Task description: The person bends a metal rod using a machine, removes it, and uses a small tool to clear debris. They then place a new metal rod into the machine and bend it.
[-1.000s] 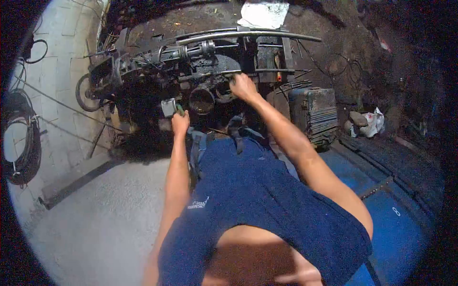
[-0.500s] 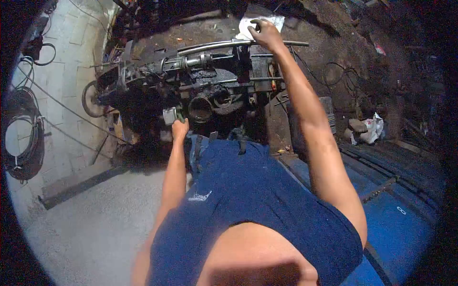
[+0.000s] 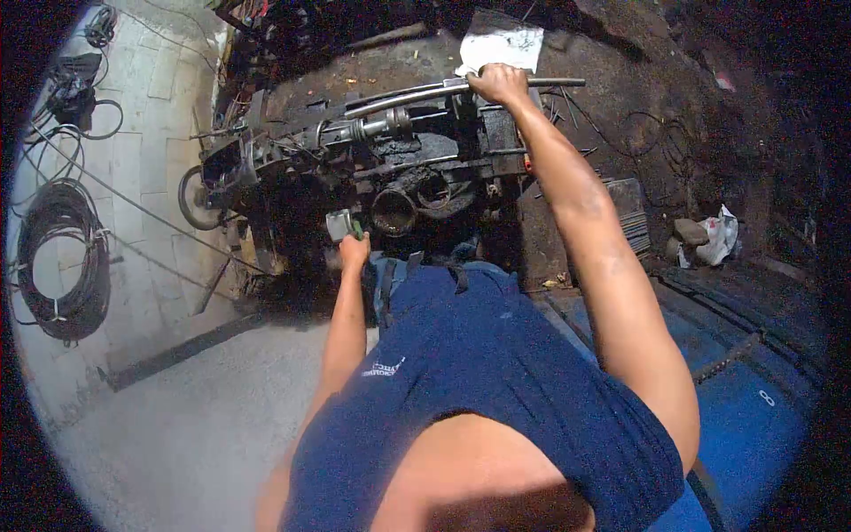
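Observation:
My left hand (image 3: 356,246) is closed around a green-handled part at the near left of the machine (image 3: 434,146), beside a pale square block (image 3: 339,225). My right hand (image 3: 502,83) is stretched far forward, its fingers wrapped over a long metal rod (image 3: 417,92) that lies along the far side of the machine. Just beyond that hand is a white sheet of paper (image 3: 503,47). A dark round pipe opening (image 3: 394,210) faces up to the right of my left hand.
Coiled black cable (image 3: 60,257) lies on the pale floor at left. A handwheel (image 3: 197,197) sticks out from the machine's left end. At right are a white bag (image 3: 720,238) and blue panels (image 3: 753,434). Cables trail over the dark ground.
My right hand has come down from above the paper onto the rod, and its fingers have closed over it. The view has shifted slightly, while my left hand keeps its hold.

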Demonstrator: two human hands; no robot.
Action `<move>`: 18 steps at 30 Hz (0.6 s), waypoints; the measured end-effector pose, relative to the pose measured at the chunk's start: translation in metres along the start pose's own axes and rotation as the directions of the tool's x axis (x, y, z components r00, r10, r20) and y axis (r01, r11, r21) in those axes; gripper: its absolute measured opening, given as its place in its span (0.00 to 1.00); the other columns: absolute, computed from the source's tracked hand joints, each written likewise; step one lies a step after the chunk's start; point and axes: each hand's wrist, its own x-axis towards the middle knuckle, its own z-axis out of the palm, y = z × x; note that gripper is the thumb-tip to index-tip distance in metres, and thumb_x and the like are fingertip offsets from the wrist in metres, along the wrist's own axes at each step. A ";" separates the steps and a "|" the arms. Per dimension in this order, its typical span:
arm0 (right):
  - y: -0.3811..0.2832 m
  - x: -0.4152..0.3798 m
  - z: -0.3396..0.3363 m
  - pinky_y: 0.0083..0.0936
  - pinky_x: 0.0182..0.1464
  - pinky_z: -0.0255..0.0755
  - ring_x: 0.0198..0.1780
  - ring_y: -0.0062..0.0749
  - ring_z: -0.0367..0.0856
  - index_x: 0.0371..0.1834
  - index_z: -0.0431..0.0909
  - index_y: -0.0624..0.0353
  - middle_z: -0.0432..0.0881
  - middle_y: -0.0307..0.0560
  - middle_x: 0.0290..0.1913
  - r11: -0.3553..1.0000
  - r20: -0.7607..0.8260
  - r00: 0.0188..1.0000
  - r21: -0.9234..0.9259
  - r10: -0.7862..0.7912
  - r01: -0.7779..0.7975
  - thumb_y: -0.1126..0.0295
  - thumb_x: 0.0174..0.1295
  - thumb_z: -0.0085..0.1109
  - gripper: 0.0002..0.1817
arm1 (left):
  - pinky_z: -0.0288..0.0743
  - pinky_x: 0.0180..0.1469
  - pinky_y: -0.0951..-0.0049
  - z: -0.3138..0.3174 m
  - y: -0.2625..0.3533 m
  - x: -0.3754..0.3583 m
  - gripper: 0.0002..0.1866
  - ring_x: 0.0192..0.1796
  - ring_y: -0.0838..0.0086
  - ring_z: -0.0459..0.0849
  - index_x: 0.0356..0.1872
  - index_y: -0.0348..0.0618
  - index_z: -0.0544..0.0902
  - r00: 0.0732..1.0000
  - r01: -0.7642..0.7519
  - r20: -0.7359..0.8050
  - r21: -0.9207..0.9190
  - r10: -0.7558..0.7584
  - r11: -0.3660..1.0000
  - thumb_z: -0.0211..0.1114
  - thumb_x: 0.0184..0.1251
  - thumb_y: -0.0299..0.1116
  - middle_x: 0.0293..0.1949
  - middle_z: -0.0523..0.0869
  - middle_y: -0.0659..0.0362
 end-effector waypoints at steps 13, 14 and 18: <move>-0.001 -0.002 -0.004 0.37 0.49 0.71 0.45 0.47 0.79 0.35 0.83 0.56 0.81 0.57 0.41 0.998 0.040 0.999 0.058 0.018 -0.020 0.41 0.52 0.42 0.30 | 0.72 0.47 0.57 0.006 0.010 -0.004 0.23 0.44 0.48 0.79 0.36 0.32 0.80 0.993 0.107 -0.047 0.062 -0.104 0.992 0.63 0.52 0.47 0.38 0.81 0.39; 0.001 -0.001 -0.002 0.37 0.50 0.71 0.46 0.46 0.79 0.35 0.83 0.56 0.81 0.56 0.42 0.998 0.040 0.999 0.062 0.005 -0.008 0.41 0.52 0.42 0.30 | 0.72 0.47 0.57 0.005 0.013 -0.005 0.23 0.44 0.48 0.79 0.36 0.32 0.80 0.993 0.113 -0.048 0.066 -0.110 0.991 0.63 0.52 0.47 0.38 0.81 0.39; 0.000 0.000 -0.006 0.35 0.52 0.70 0.50 0.42 0.78 0.41 0.81 0.56 0.80 0.54 0.46 0.999 0.096 0.995 0.051 0.003 -0.008 0.40 0.52 0.42 0.32 | 0.72 0.48 0.56 0.009 0.008 -0.002 0.24 0.45 0.47 0.79 0.35 0.30 0.80 0.992 0.118 -0.052 0.057 -0.115 0.991 0.63 0.52 0.47 0.38 0.81 0.38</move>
